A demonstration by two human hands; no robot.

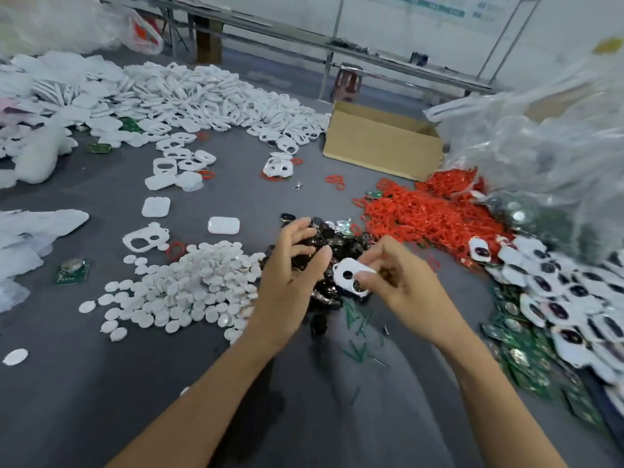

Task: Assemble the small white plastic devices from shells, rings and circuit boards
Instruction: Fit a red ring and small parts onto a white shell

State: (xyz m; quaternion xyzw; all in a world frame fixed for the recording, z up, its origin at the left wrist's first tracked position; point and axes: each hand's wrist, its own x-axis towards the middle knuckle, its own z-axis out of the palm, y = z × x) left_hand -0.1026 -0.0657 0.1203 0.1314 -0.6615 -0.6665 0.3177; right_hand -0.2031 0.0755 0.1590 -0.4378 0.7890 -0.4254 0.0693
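White plastic shell [347, 269]: pinched in the right hand [401, 288], over the dark parts pile [337, 241]. Left hand [290, 271]: fingers curled at that pile, and whether anything is held cannot be told. Fitted shells [557, 298] are stacked at right. Unused shell heap [209, 92], red rings [422, 214] and circuit boards [520, 346] remain, so most work is judged outstanding.
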